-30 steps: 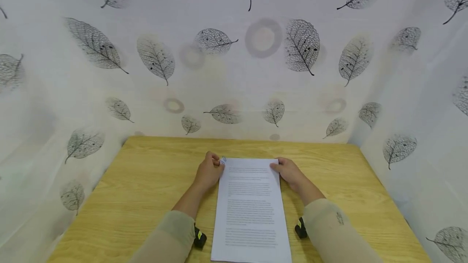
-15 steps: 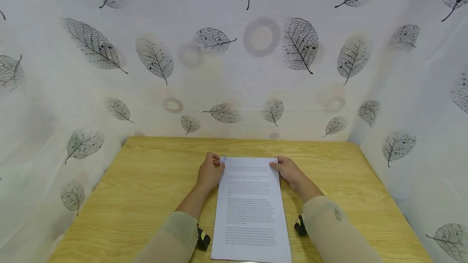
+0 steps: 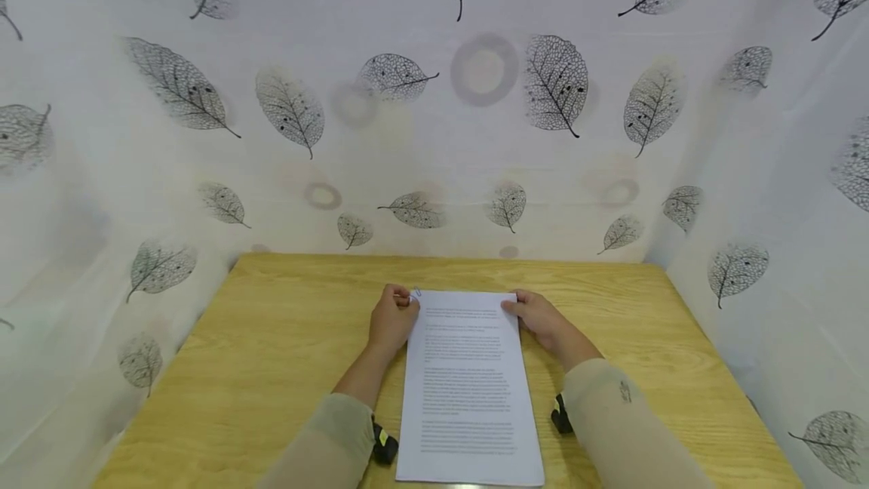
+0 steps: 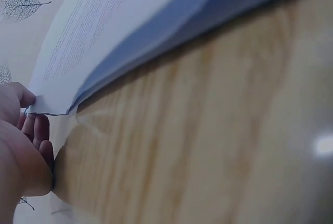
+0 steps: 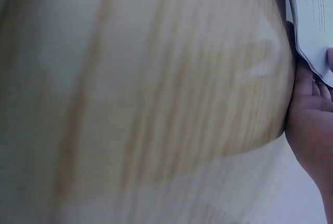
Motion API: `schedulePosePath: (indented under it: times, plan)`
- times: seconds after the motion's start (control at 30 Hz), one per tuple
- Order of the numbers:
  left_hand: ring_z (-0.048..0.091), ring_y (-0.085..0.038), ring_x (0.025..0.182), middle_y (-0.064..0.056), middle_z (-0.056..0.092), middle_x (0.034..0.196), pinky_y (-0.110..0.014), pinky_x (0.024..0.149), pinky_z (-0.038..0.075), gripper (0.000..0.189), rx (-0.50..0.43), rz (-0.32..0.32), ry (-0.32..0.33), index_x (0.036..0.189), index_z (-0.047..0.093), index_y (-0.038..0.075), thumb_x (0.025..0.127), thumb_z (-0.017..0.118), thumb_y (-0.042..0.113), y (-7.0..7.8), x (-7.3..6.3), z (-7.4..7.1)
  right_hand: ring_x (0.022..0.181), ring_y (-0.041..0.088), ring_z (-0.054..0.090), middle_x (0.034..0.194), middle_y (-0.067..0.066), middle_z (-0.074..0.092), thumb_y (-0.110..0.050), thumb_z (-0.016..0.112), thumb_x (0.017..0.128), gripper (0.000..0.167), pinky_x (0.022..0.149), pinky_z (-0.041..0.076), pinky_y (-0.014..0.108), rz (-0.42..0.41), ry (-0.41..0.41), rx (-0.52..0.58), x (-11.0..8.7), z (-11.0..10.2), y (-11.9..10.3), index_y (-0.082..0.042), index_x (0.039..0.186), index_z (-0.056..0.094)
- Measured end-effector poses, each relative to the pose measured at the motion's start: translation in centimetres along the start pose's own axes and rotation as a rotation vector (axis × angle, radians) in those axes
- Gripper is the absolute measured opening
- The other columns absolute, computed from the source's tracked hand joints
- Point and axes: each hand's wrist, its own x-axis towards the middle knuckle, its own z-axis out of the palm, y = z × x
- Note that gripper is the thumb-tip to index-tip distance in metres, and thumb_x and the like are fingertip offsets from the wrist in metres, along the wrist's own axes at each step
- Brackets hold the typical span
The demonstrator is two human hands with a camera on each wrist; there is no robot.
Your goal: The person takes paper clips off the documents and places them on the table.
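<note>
A stack of printed paper sheets lies lengthwise on the table before me. At its far left corner my left hand pinches the paper, thumb on top and fingers below, as the left wrist view shows. A small paper clip sticks up at that corner, beside the fingertips; how far it is on the sheets cannot be told. My right hand holds the far right corner, thumb on the top sheet and fingers underneath. In the left wrist view, the stack's side edge shows sheets slightly parted.
The wooden table extends to both sides of the paper. Behind it and at both sides hangs a white leaf-patterned sheet. A black wrist device sits at the left cuff, another device at the right.
The left forearm has edged slightly to the right and closer to the stack. Both hands keep their hold on the corners, and the paper has hardly moved.
</note>
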Motion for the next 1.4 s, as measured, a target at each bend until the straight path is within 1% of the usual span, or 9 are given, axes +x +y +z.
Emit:
schedulePosePath:
  times: [0.2,0.33,0.47,0.6,0.83,0.93,1.17,1.3,1.4]
  plan:
    - [0.067,-0.025,0.103,-0.009,0.07,0.114,-0.039,0.092,0.054,0.024,-0.042,-0.03,-0.005,0.118,0.062,0.013,0.098,0.07,0.022,-0.2,0.1,0.1,0.1,0.011,0.068,0.125,0.012,0.074,-0.011,0.057,0.111,0.021,0.085,0.057,0.023,-0.005,-0.013,0.003,0.3,-0.1,0.2,0.004,0.125,0.064]
    - [0.066,-0.025,0.102,-0.009,0.069,0.113,-0.038,0.09,0.054,0.023,-0.057,-0.015,-0.012,0.116,0.061,0.012,0.097,0.071,0.02,-0.4,0.0,0.0,0.1,0.012,0.068,0.124,0.011,0.074,-0.011,0.057,0.112,0.019,0.085,0.057,0.023,-0.004,-0.01,0.004,0.1,0.0,0.2,0.002,0.122,0.065]
    - [0.065,-0.024,0.101,-0.009,0.07,0.112,-0.036,0.089,0.052,0.023,-0.05,0.002,-0.038,0.114,0.06,0.013,0.095,0.072,0.019,-0.6,-0.2,-0.1,0.101,0.012,0.066,0.124,0.012,0.074,-0.012,0.056,0.112,0.019,0.085,0.055,0.023,-0.014,-0.014,-0.007,-0.3,0.0,0.2,0.003,0.122,0.063]
    - [0.065,-0.023,0.099,-0.009,0.071,0.111,-0.034,0.087,0.052,0.022,-0.051,-0.006,-0.055,0.112,0.06,0.013,0.094,0.072,0.019,-0.8,-0.3,-0.3,0.102,0.013,0.065,0.126,0.013,0.074,-0.013,0.056,0.113,0.021,0.086,0.054,0.024,-0.02,-0.029,-0.008,-0.5,-0.1,0.4,0.004,0.123,0.063]
    - [0.065,-0.023,0.098,-0.009,0.071,0.11,-0.032,0.084,0.052,0.024,-0.047,-0.015,-0.058,0.11,0.058,0.012,0.093,0.073,0.02,-0.9,-0.5,-0.5,0.097,0.014,0.065,0.113,0.006,0.076,-0.012,0.059,0.111,0.019,0.083,0.054,0.026,-0.008,-0.019,-0.002,0.0,0.0,0.6,0.002,0.121,0.066]
    - [0.065,-0.023,0.098,-0.009,0.07,0.11,-0.032,0.084,0.052,0.024,-0.047,-0.015,-0.057,0.11,0.058,0.012,0.093,0.074,0.02,-0.8,-0.4,-0.6,0.097,0.015,0.063,0.112,0.005,0.075,-0.012,0.058,0.111,0.018,0.083,0.053,0.025,-0.017,-0.013,-0.005,0.1,0.0,0.5,0.002,0.119,0.066]
    - [0.064,-0.023,0.099,-0.009,0.069,0.11,-0.032,0.085,0.052,0.024,-0.048,0.016,-0.067,0.109,0.058,0.012,0.092,0.074,0.019,-0.7,-0.3,-0.9,0.098,0.015,0.063,0.114,0.006,0.075,-0.015,0.058,0.112,0.02,0.083,0.053,0.025,-0.021,0.008,-0.018,-0.1,0.0,0.3,0.001,0.121,0.066]
    - [0.065,-0.023,0.098,-0.009,0.07,0.107,-0.032,0.085,0.052,0.024,-0.046,0.036,-0.07,0.108,0.059,0.011,0.091,0.075,0.018,-0.8,-0.4,-1.0,0.096,0.015,0.064,0.112,0.006,0.075,-0.015,0.058,0.112,0.019,0.082,0.053,0.026,-0.021,0.022,-0.023,0.0,0.0,0.5,0.0,0.12,0.066]
    - [0.065,-0.023,0.097,-0.009,0.07,0.106,-0.033,0.085,0.053,0.024,-0.039,0.035,-0.064,0.106,0.059,0.011,0.09,0.076,0.017,-1.0,-0.5,-1.0,0.094,0.014,0.064,0.108,0.005,0.075,-0.013,0.058,0.112,0.016,0.08,0.053,0.026,-0.026,0.021,-0.022,0.1,0.0,0.8,0.0,0.117,0.066]
